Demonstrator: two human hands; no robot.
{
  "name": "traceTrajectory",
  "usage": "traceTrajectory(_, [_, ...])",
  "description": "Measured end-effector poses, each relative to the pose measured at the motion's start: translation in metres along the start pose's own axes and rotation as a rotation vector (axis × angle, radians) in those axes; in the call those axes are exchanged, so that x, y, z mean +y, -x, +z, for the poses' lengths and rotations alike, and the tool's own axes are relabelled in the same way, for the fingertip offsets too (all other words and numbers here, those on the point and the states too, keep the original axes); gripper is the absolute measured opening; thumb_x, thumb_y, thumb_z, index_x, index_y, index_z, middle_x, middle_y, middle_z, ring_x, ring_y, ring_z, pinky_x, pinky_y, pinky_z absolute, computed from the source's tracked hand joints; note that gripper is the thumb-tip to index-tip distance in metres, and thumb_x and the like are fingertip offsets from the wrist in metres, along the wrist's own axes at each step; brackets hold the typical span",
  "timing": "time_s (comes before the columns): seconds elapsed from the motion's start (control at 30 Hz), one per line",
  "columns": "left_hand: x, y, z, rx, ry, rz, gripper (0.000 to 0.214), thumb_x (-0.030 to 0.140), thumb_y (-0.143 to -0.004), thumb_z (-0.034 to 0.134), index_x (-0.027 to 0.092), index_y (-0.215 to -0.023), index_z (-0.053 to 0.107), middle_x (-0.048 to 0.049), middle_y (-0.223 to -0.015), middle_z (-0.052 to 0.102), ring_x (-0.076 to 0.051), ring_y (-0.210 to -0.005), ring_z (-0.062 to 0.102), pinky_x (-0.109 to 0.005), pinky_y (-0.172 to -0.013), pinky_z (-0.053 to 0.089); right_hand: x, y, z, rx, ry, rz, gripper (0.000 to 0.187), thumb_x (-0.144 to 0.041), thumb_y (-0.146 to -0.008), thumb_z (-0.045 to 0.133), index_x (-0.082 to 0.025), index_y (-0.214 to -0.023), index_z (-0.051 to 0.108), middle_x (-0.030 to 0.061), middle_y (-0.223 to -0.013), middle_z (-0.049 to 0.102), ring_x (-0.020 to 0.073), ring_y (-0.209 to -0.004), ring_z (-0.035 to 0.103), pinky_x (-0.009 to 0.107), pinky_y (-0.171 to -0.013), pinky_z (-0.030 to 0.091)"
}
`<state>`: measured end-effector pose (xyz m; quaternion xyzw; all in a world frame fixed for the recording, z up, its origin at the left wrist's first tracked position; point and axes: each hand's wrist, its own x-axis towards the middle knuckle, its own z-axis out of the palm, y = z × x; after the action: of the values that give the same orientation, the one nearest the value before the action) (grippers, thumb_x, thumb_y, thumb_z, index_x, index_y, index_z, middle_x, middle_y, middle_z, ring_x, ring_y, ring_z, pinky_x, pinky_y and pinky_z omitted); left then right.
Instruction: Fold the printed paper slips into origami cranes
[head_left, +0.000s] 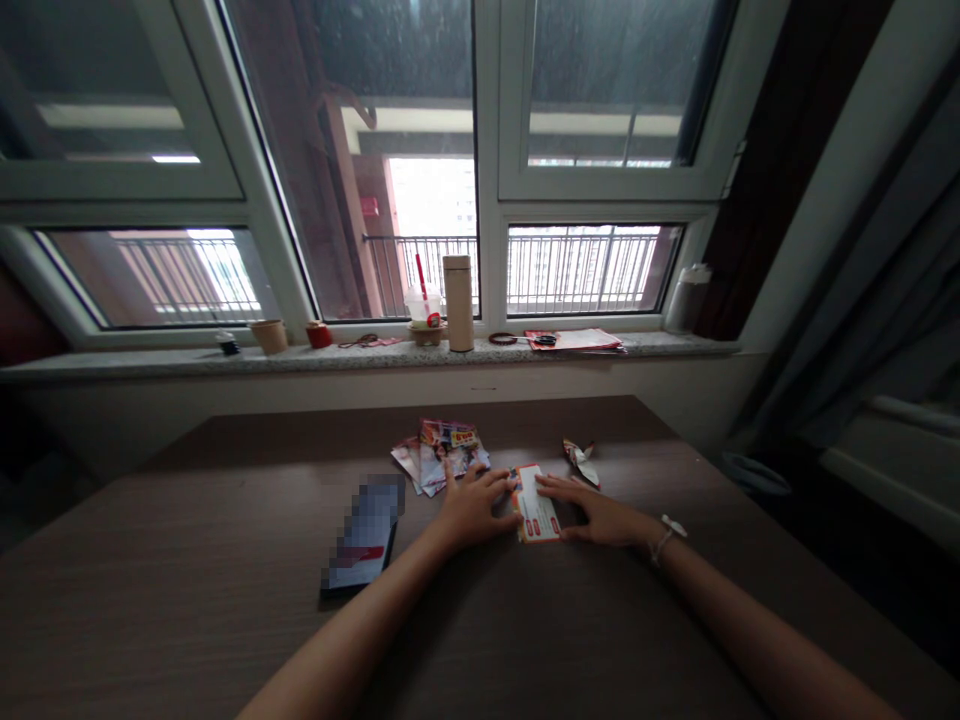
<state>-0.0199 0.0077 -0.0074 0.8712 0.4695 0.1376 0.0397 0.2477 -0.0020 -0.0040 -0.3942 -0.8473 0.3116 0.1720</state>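
Observation:
A small white and orange printed paper (pixel 537 503) lies flat on the brown wooden table (pixel 225 560). My left hand (pixel 474 507) rests at its left edge, fingers bent and touching the paper. My right hand (pixel 596 510) lies flat at its right edge, fingers stretched out onto the paper. A pile of colourful leaflets (pixel 442 452) sits just beyond my left hand. A small folded paper piece (pixel 582 461) lies beyond my right hand. A phone (pixel 364 538) lies left of my left forearm.
On the stone window sill (pixel 135 362) behind the table stand a tall beige flask (pixel 458 302), a plastic cup with a red straw (pixel 424 304), a paper cup (pixel 269 336), a red pot (pixel 319 334) and papers (pixel 574 340). Dark curtains (pixel 862 300) hang right.

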Motion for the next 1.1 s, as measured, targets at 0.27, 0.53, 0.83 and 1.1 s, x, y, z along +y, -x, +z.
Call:
traceTrajectory(0.27, [0.002,0.0,-0.005,-0.029,0.014,-0.005,0.066,0.075,-0.077,0.053,0.04,-0.132,0.053,0.0028,-0.146,0.05,-0.035,-0.137,0.033,-0.066,-0.115,-0.002,0.003,0.0,0.006,0.195,-0.074,0.029,0.051,-0.044,-0.075,0.072,-0.025,-0.121,0.065,0.01,-0.148,0.044,0.0282,-0.137,0.04,0.049,-0.115,0.029])
traceTrajectory(0.53, [0.002,0.0,-0.006,-0.052,0.006,-0.014,0.066,0.074,-0.077,0.053,0.039,-0.133,0.053,0.0016,-0.146,0.049,-0.036,-0.138,0.032,-0.066,-0.114,0.002,-0.001,-0.007,0.015,0.33,0.004,0.08,0.031,-0.044,-0.088,0.055,-0.024,-0.096,0.077,0.0079,-0.128,0.064,0.0251,-0.123,0.054,0.046,-0.109,0.038])
traceTrajectory(0.83, [0.002,0.0,-0.005,-0.05,0.0,-0.022,0.066,0.074,-0.076,0.055,0.041,-0.133,0.053,0.0014,-0.146,0.049,-0.036,-0.138,0.032,-0.066,-0.114,-0.002,-0.001,-0.014,0.021,0.347,0.188,0.112,0.039,-0.04,-0.096,0.043,-0.021,-0.119,0.068,0.0107,-0.135,0.057,0.0255,-0.126,0.05,0.044,-0.111,0.036])
traceTrajectory(1.1, [0.0,0.0,-0.003,-0.034,-0.004,-0.004,0.064,0.074,-0.078,0.052,0.041,-0.133,0.053,0.0023,-0.145,0.05,-0.036,-0.139,0.031,-0.065,-0.115,-0.002,-0.006,-0.022,0.029,0.365,0.452,0.131,0.039,-0.03,-0.095,0.043,-0.021,-0.129,0.058,0.011,-0.129,0.056,0.0259,-0.12,0.048,0.042,-0.106,0.038])
